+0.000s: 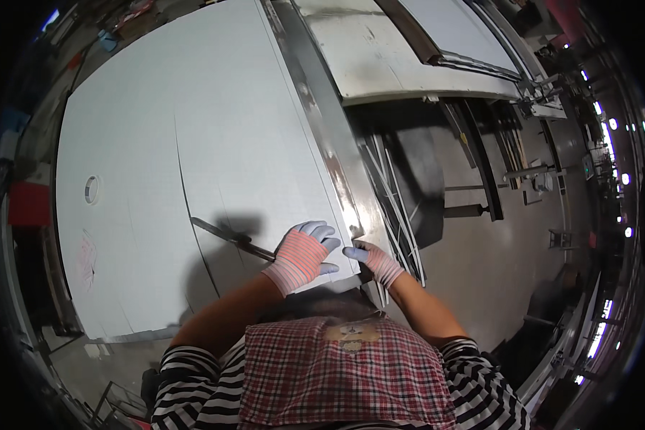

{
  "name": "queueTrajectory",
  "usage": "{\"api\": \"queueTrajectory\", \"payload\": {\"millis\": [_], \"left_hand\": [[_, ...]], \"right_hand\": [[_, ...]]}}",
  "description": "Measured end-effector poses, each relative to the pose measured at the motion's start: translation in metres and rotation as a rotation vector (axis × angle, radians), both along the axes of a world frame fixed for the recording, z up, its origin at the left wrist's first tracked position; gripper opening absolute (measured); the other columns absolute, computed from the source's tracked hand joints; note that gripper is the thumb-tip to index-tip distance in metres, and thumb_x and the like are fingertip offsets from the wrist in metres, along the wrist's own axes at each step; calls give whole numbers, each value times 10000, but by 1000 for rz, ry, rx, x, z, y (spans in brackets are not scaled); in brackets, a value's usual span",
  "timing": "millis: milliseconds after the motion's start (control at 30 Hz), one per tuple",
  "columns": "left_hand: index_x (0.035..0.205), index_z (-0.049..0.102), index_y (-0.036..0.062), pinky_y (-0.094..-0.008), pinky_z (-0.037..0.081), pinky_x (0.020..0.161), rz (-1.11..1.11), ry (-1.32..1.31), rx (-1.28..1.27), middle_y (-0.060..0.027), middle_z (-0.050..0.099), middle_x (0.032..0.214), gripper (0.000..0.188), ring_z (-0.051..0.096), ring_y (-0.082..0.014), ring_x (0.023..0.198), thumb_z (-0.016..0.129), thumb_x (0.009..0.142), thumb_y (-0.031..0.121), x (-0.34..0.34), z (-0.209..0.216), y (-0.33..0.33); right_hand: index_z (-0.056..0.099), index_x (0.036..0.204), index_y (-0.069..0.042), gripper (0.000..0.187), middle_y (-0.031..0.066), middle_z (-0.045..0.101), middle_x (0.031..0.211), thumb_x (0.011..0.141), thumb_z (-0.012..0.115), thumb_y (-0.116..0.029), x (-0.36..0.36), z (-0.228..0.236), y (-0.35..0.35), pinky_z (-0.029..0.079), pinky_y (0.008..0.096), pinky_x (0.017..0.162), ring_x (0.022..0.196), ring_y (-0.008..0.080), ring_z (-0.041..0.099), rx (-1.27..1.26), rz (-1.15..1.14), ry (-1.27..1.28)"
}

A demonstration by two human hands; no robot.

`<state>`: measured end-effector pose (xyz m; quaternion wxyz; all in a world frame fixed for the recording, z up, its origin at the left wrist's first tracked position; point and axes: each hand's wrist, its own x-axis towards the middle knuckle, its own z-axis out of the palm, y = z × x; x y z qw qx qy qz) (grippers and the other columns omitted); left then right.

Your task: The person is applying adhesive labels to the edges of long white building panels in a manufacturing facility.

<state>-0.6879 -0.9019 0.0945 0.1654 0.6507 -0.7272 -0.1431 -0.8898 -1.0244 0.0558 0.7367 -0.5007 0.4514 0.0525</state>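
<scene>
A large, flat white sheet [229, 129] with faint ruled lines spreads over the left and middle of the scene, its near right corner directly in front of the person. The left hand [304, 254], in a coral-and-white striped knitted glove with grey-blue fingers, lies over the sheet just left of that corner; it is partly open, its fingers bent and its thumb held apart from them. A long, thin, dark bar [229, 237] lies slantwise across the sheet, its near right end reaching the left hand; whether that hand has hold of it cannot be told. The right hand [376, 264], gloved alike, is at the sheet's near right corner, one grey-blue fingertip pointing left at the edge; the other fingers are hidden, so its grip cannot be told. A thin dark line [185, 193] runs near to far down the sheet, left of the hands, and a white ring-shaped roll [92, 190] lies at its left side. Along the sheet's right side runs a shiny, grey metal strip [330, 154]. Right of this, several narrow white strips [394, 208] stretch near to far. At the far right, a scuffed, off-white counter [365, 61] carries a brown-edged frame [426, 46], with long dark bars [484, 161] nearer, above the grey floor [473, 265].
</scene>
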Motion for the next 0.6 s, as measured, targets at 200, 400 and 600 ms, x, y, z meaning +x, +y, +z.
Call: {"api": "queueTrajectory", "payload": {"millis": [200,400,600], "left_hand": [[1147,659,132,-433,443,940,-31,-33,108,-64,596,1168,558,538,-259,1159,710,758,528,2,5,-6],[1132,678,133,-413,458,913,-53,-75,143,-69,602,1146,485,565,-271,1105,700,803,489,4,20,-14],[1507,332,113,-463,354,1112,515,1684,326,-125,406,1506,771,411,-271,1356,577,926,555,38,8,-35]], "right_hand": [[570,1283,40,704,110,628,1163,839,689,-494,-21,3,-6,449,295,936,1025,175,575,59,74,4],[438,1408,48,773,156,592,1313,853,685,-431,-33,72,-1,412,350,1053,1214,226,557,142,27,-257],[384,1431,37,818,140,558,1248,810,764,-337,-35,229,24,441,336,992,1152,213,539,-110,-17,-182]]}}
